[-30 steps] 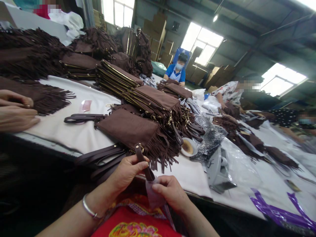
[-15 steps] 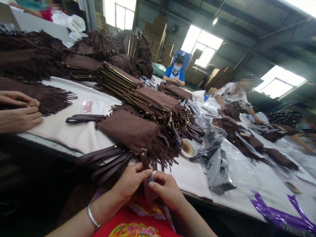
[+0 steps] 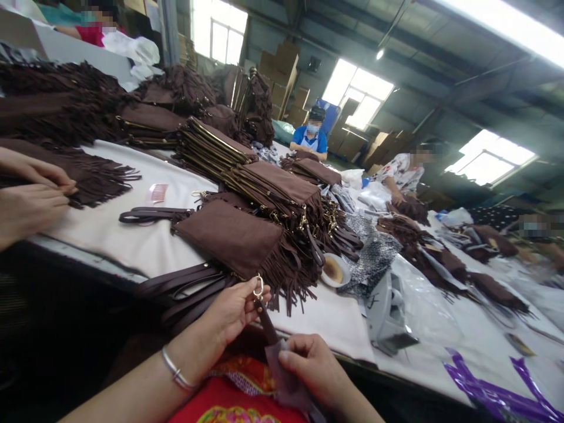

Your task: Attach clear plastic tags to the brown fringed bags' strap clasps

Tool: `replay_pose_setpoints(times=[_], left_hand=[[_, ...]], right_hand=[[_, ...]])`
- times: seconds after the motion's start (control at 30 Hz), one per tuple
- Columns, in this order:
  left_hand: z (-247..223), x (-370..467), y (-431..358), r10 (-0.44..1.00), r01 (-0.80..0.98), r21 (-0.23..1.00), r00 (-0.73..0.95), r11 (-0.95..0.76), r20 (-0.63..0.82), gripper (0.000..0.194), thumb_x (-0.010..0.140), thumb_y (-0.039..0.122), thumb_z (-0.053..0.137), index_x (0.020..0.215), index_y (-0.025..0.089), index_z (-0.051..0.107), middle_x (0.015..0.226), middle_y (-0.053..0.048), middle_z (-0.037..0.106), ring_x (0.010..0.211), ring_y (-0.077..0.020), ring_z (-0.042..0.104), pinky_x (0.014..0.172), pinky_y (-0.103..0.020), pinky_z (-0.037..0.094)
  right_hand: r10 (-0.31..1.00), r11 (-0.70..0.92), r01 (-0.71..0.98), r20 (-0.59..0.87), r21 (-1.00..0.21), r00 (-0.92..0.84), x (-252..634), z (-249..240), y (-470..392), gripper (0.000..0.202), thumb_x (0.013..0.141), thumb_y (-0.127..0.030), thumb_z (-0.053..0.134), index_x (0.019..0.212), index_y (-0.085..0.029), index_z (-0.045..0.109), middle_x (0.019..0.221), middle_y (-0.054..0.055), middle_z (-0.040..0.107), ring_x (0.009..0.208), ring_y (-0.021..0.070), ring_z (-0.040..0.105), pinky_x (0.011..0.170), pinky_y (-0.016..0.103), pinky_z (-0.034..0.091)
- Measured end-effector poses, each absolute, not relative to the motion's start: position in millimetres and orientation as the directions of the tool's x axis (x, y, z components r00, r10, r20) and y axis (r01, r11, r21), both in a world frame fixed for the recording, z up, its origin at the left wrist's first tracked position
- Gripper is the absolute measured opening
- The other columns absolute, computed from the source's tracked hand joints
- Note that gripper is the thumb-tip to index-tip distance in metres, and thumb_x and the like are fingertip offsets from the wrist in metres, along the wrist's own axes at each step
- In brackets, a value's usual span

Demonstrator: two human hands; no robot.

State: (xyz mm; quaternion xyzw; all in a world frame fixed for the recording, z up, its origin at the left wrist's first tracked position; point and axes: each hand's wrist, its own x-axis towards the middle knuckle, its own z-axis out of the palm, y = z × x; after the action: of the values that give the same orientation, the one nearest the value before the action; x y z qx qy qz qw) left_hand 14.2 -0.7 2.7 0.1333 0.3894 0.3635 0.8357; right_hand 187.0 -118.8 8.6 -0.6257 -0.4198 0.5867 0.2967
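Note:
A dark brown wrist strap [image 3: 265, 323] with a gold clasp [image 3: 259, 286] runs between my hands at the table's front edge. My left hand [image 3: 229, 311] is closed in a pinch at the clasp end. My right hand [image 3: 312, 363] pinches the strap lower down, where a translucent plastic wrap [image 3: 277, 367] covers it. Just beyond my left hand lies a brown fringed pouch [image 3: 229, 232], its fringe pointing right. Several loose wrist straps [image 3: 183, 285] lie bunched left of my left hand. Whether the clasp is hooked to the pouch, I cannot tell.
Stacked brown pouches [image 3: 277, 182] rise behind. A pink comb [image 3: 157, 193] and a co-worker's hands [image 3: 37, 191] are at left. A small white dish [image 3: 335, 270], a grey tape-dispenser-like device [image 3: 392, 314] and purple plastic [image 3: 493, 382] are at right. Other people sit farther off.
My right hand has moved down and right along the strap, drawing away from my left. The gold clasp and more of the plastic wrap now show. The co-worker's hands at left shifted slightly.

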Motion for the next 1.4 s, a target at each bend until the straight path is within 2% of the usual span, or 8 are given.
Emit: replay_pose_setpoints(times=[0.1,0.2,0.4,0.53,0.7,0.9,1.17,1.4], left_hand=[[0.6,23.1,-6.9,0.744,-0.532,0.538,0.323,0.654,-0.584,0.006,0.084,0.019,0.062,0.087,0.014,0.064,0.085,-0.008,0.072,0.07,-0.0155,0.067,0.062,-0.025,0.054],[-0.9,26.7,-7.8,0.761,-0.529,0.567,0.281,0.631,-0.585,0.011,0.085,0.021,0.062,0.093,0.014,0.066,0.096,-0.01,0.071,0.08,-0.0168,0.068,0.061,-0.024,0.052],[-5.4,31.2,-11.6,0.828,-0.567,0.617,0.249,0.545,-0.503,0.018,0.077,0.028,0.071,0.088,0.014,0.069,0.077,-0.004,0.068,0.061,-0.0121,0.06,0.054,-0.021,0.048],[-3.1,30.3,-18.7,0.825,-0.545,0.632,0.239,0.551,-0.512,0.018,0.078,0.027,0.069,0.087,0.012,0.069,0.072,-0.005,0.068,0.058,-0.013,0.061,0.052,-0.021,0.047],[0.0,19.3,-12.2,0.757,-0.568,0.541,0.251,0.62,-0.604,0.012,0.082,0.023,0.067,0.084,0.013,0.063,0.081,-0.01,0.071,0.07,-0.0189,0.069,0.063,-0.028,0.055],[-16.0,25.3,-1.5,0.8,-0.684,0.478,0.27,0.551,-0.536,0.016,0.078,0.024,0.072,0.077,0.015,0.059,0.072,-0.006,0.068,0.06,-0.0167,0.066,0.057,-0.026,0.054],[-21.8,20.4,-0.8,0.796,-0.67,0.463,0.344,0.58,-0.498,0.019,0.083,0.025,0.066,0.07,0.013,0.058,0.062,-0.005,0.063,0.051,-0.0139,0.059,0.051,-0.025,0.05],[-7.5,12.4,-7.5,0.767,-0.648,0.454,0.342,0.611,-0.543,0.009,0.083,0.017,0.065,0.076,0.011,0.063,0.073,-0.007,0.068,0.064,-0.0165,0.064,0.061,-0.027,0.053]], right_hand=[[0.889,-0.458,0.201,-0.443,-0.866,0.117,178.5,-0.7,-108.3,0.034,0.071,-0.043,0.069,0.064,-0.01,0.068,0.054,0.003,0.062,0.048,0.0111,0.047,0.047,0.021,0.032],[0.916,-0.392,0.183,-0.362,-0.902,0.174,166.2,-0.5,-89.0,0.033,0.073,-0.043,0.067,0.069,-0.011,0.072,0.06,0.005,0.067,0.054,0.0149,0.053,0.05,0.024,0.038],[0.957,-0.244,0.134,-0.216,-0.961,0.193,148.1,8.6,-49.9,0.03,0.074,-0.043,0.066,0.072,-0.014,0.074,0.065,0.004,0.069,0.06,0.0167,0.058,0.057,0.025,0.044],[0.935,-0.3,0.066,-0.28,-0.952,0.216,145.9,1.1,-39.0,0.035,0.071,-0.046,0.067,0.069,-0.011,0.07,0.059,0.003,0.065,0.052,0.0135,0.054,0.052,0.024,0.041],[0.896,-0.402,-0.034,-0.4,-0.915,0.19,150.3,-4.0,-45.8,0.032,0.066,-0.044,0.069,0.063,-0.012,0.063,0.051,0.0,0.059,0.046,0.0109,0.048,0.047,0.023,0.037],[0.895,-0.402,-0.023,-0.398,-0.915,0.202,148.8,-0.2,-51.1,0.034,0.066,-0.045,0.07,0.061,-0.013,0.061,0.05,-0.001,0.056,0.045,0.0096,0.045,0.046,0.022,0.034],[0.897,-0.4,-0.066,-0.405,-0.914,0.179,145.3,-12.8,-36.3,0.038,0.068,-0.048,0.068,0.058,-0.013,0.057,0.047,-0.001,0.054,0.041,0.0085,0.041,0.042,0.021,0.03],[0.907,-0.367,-0.132,-0.386,-0.921,0.167,138.7,-8.3,-33.2,0.036,0.069,-0.046,0.069,0.06,-0.013,0.058,0.048,-0.001,0.053,0.042,0.0085,0.042,0.043,0.021,0.033]])
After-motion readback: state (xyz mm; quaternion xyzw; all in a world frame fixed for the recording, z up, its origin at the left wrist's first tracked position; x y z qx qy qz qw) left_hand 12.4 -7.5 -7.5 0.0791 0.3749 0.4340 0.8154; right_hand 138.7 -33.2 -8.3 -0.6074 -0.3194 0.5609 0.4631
